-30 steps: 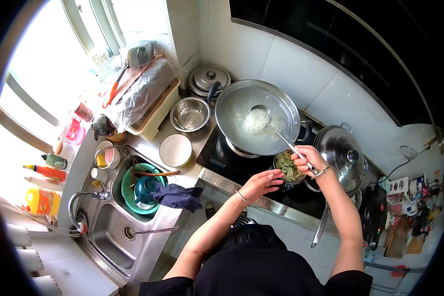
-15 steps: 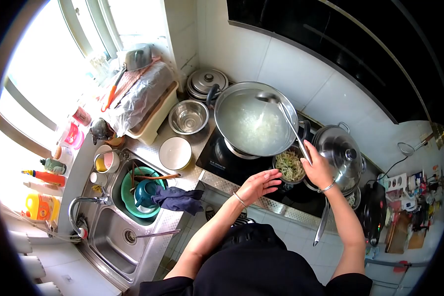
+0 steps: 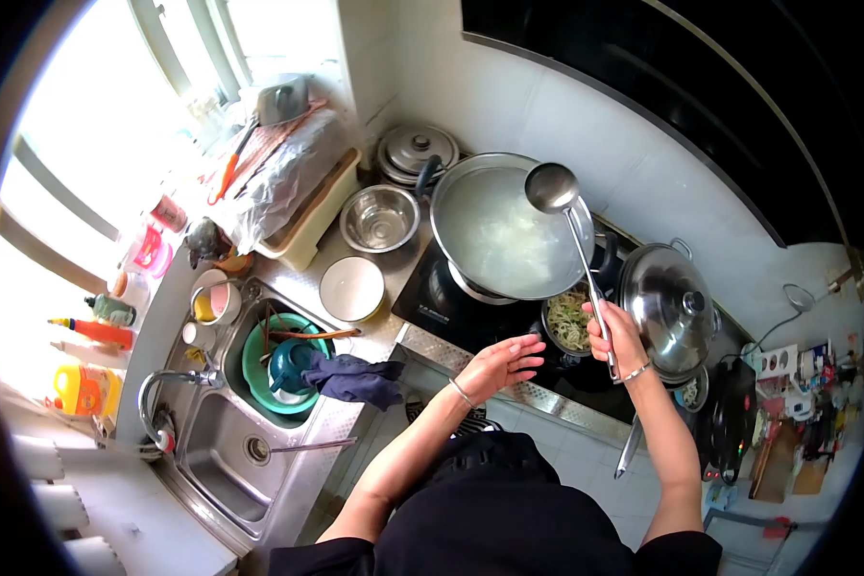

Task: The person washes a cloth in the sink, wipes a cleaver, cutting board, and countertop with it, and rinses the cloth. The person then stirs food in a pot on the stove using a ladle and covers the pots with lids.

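Note:
My right hand (image 3: 616, 338) is closed around the handle of a metal ladle (image 3: 553, 188). The ladle's bowl is raised over the right rim of a large metal pot (image 3: 451, 252), which holds cloudy, whitish liquid with pale bits in its middle. My left hand (image 3: 501, 368) is empty, fingers stretched, in front of the stove edge. Between the hands and the pot sits a smaller pan of shredded greenish food (image 3: 568, 322). To the right of my right hand stands a lidded metal pot (image 3: 670, 307).
Left of the stove (image 3: 420, 300) stand a white bowl (image 3: 352, 289) and a steel bowl (image 3: 380, 219). A green basin (image 3: 250, 370) with a dark cloth (image 3: 357, 380) lies in the sink (image 3: 216, 451). A range hood (image 3: 643, 106) hangs above. A long handle (image 3: 629, 447) juts past the stove's front.
My right hand has lifted the ladle from low over the liquid to above the pot's right rim, its bowl now turned toward me. My left hand stays about where it was.

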`<state>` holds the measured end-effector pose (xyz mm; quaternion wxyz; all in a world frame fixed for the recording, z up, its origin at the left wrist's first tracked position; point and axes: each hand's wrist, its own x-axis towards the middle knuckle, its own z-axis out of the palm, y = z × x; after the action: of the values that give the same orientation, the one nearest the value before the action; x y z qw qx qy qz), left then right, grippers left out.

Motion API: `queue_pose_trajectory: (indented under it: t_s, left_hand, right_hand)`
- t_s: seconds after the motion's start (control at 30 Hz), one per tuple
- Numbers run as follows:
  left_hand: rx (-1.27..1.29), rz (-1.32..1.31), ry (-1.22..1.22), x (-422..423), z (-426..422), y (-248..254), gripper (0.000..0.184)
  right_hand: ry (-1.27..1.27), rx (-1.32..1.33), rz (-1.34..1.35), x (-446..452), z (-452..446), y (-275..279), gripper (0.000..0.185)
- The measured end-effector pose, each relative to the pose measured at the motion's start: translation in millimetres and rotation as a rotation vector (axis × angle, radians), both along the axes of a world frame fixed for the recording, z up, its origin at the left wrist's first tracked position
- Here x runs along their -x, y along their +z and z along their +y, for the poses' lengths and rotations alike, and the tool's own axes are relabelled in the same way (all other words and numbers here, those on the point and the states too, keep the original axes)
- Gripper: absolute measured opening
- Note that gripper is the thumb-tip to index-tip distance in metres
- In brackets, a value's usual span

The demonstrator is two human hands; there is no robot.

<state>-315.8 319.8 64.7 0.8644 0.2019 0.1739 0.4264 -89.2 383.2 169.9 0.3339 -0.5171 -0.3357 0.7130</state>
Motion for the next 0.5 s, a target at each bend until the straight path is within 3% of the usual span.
queue_pose_trajectory:
  t_s: [0.17,0.2,0.27,0.33,0.5]
  left_hand:
    - [0.018,-0.02,0.152,33.8,-10.8,1.8,0.05]
    - [0.032,-0.034,0.197,40.8,-12.5,1.2,0.049]
    - [0.072,-0.026,0.31,57.3,-16.5,-2.2,0.048]
    - [0.102,-0.002,0.438,72.4,-21.1,-17.3,0.046]
    - [0.292,0.139,0.633,96.4,-21.4,-61.4,0.052]
  right_hand:
    - [0.247,-0.35,-0.089,61.7,-19.9,-13.4,0.024]
    - [0.296,-0.434,-0.072,77.3,-21.7,-25.5,0.021]
    - [0.356,-0.654,-0.368,109.9,-23.1,-54.4,0.021]
    - [0.335,-0.849,-0.48,137.9,-17.6,-102.8,0.022]
    - [0.344,-1.003,-0.603,182.8,-10.0,-172.4,0.028]
